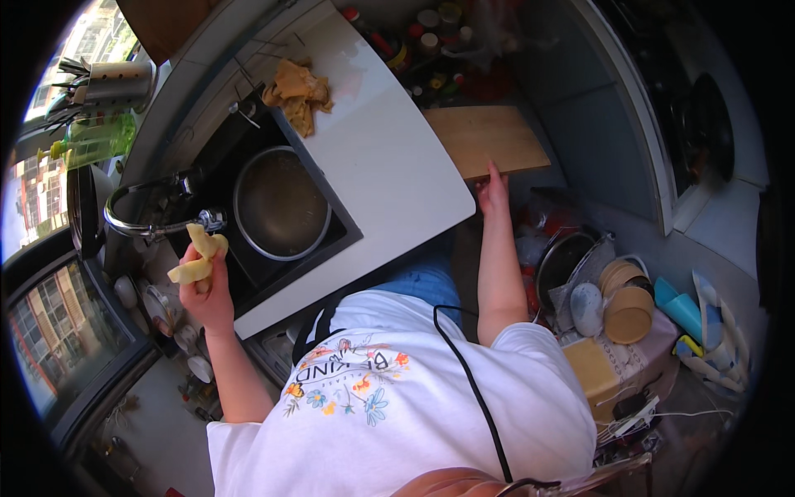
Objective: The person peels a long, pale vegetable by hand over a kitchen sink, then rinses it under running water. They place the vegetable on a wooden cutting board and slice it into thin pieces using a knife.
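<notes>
Pale yellow pieces, seemingly peeled ginger root (202, 258), are gripped in my left hand (208, 295), beside the chrome faucet (143, 230). My right hand (494, 189) holds the near edge of a wooden cutting board (487, 140), which lies level at the right end of the white countertop (385, 143); my fingers are partly hidden by it. A round metal pan (282, 202) sits in the dark sink (248, 267), between my two hands. Crumpled brownish-yellow scraps (299, 93) rest on the counter near the sink's far corner.
Bottles and jars (428, 40) crowd the area behind the board. At left stand a metal utensil holder (121, 86) and a green bottle (102, 140) by the window. A dark lidded pot (565, 267), wooden bowls (627, 310) and bags are stacked to the right.
</notes>
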{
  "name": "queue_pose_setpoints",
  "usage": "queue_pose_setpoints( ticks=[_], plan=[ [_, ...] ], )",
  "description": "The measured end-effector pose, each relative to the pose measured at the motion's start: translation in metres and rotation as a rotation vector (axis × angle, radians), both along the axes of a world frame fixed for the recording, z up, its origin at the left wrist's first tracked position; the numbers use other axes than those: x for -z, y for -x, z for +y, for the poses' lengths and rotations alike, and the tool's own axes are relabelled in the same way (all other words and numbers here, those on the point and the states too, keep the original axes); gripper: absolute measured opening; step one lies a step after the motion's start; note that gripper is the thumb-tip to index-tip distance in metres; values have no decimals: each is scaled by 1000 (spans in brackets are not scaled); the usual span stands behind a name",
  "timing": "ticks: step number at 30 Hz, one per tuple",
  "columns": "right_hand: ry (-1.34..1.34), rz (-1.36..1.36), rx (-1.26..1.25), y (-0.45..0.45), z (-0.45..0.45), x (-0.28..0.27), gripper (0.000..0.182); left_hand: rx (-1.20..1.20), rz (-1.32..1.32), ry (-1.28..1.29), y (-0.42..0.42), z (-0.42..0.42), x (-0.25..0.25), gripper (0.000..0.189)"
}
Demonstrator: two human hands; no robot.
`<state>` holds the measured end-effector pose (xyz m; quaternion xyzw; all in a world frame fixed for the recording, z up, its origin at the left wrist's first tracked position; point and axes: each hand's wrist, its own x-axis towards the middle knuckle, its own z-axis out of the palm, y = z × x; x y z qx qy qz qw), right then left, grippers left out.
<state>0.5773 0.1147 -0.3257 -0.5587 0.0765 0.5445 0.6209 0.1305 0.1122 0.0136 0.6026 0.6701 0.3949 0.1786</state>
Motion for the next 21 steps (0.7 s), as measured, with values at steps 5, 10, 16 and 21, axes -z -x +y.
queue_pose_setpoints(
  ticks=[5, 10, 16, 21],
  plan=[
    [-111, 63, 56, 7, 20, -9, 32, -2, 20, 17, -9, -2, -1, 34],
    [-249, 290, 168, 4, 23, -4, 30, -30, 28, 13, -25, -1, -7, 35],
    [-314, 332, 216, -29, 2, -28, 30, -31, -217, 46, -46, 11, -6, 38],
    [-293, 1, -158, -22, -33, -137, 43, -171, -832, 370, -52, 44, -1, 42]
  ],
)
